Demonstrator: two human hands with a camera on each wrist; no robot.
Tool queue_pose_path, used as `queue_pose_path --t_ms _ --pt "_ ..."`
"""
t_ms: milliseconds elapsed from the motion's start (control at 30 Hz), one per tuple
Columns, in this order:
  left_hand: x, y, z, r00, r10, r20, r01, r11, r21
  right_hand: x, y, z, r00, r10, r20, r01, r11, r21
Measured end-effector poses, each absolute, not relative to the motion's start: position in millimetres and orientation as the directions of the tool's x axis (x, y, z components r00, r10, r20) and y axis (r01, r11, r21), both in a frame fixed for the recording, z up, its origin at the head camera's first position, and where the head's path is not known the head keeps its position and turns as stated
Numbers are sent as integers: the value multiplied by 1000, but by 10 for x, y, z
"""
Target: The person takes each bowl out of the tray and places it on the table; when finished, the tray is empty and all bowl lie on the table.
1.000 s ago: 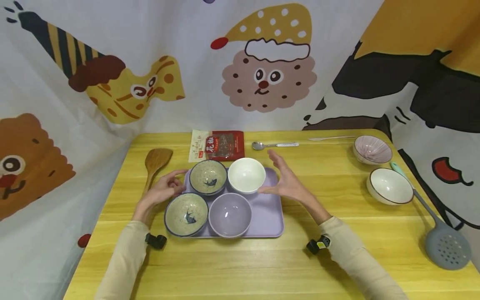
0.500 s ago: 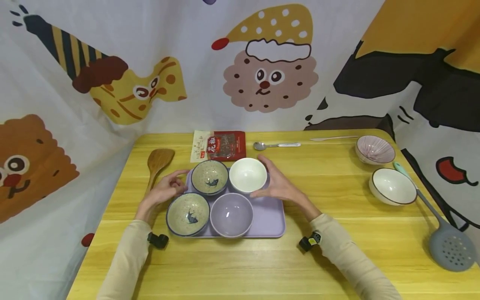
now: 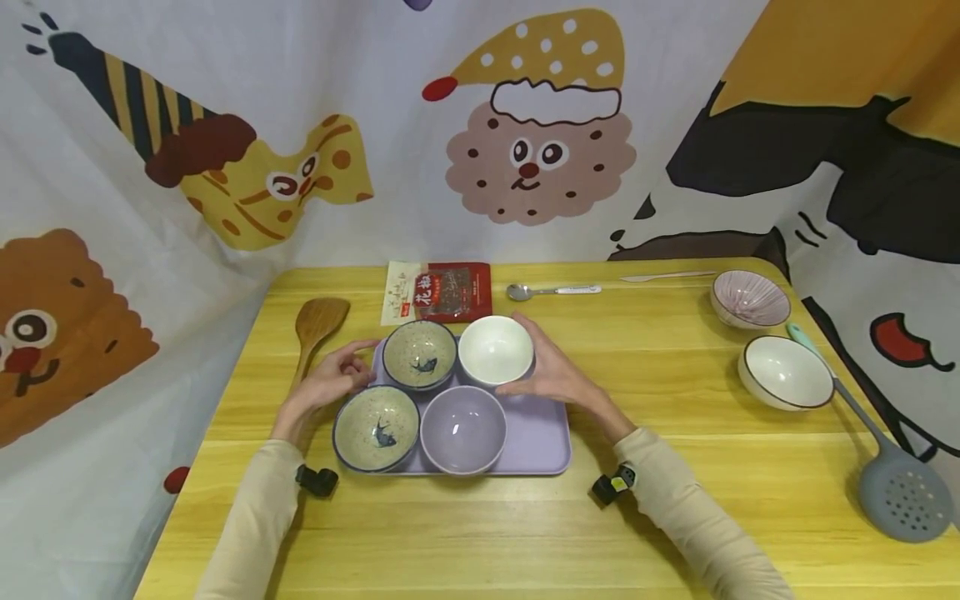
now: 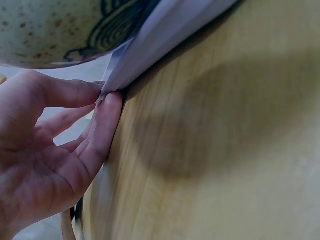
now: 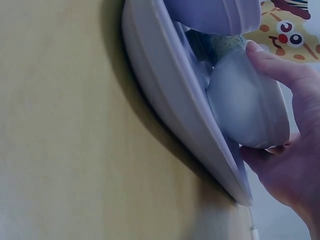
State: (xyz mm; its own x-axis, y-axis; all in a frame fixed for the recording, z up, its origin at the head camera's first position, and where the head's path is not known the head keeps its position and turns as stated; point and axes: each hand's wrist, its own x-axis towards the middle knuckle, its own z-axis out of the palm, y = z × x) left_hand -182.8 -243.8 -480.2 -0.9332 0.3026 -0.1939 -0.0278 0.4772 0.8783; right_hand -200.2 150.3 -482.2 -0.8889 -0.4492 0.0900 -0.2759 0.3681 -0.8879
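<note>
White bowl (image 3: 495, 350), glossy and presumably ceramic, stands upright on the lilac tray (image 3: 536, 442), toward its twelve-to-one o'clock edge. Right hand (image 3: 557, 367) is curved part-open round the bowl's three o'clock side, thumb toward five, fingers toward one. Left hand (image 3: 333, 382) pinches the tray's rim between nine and ten o'clock, thumb nearly meeting finger. Judged stiff, fairly light, slick and chippable (a speckled bowl (image 3: 420, 356) sits just beside, at nine o'clock); best held on opposing walls, below the rim.
</note>
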Motion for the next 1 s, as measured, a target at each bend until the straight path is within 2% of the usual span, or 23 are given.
queue_pose_path --t_ms 300,500,800,1000 --pt "-1826 -2433 -4803 -933 296 -202 -36 483 875 -1958 1490 -4836 -915 -387 116 -292 436 -851" --pt "-1821 -2437 -4780 -931 302 -203 -36 478 877 -1922 1506 -4893 -936 -317 156 -281 399 -873" --pt "-1843 -2431 -4813 -933 300 -199 -31 482 875 -1930 1684 -4786 -953 -160 257 -297 340 -892" --pt "-1826 -2429 -4805 -934 302 -190 -28 468 883 -1991 1877 -4697 -947 -20 321 -306 366 -879"
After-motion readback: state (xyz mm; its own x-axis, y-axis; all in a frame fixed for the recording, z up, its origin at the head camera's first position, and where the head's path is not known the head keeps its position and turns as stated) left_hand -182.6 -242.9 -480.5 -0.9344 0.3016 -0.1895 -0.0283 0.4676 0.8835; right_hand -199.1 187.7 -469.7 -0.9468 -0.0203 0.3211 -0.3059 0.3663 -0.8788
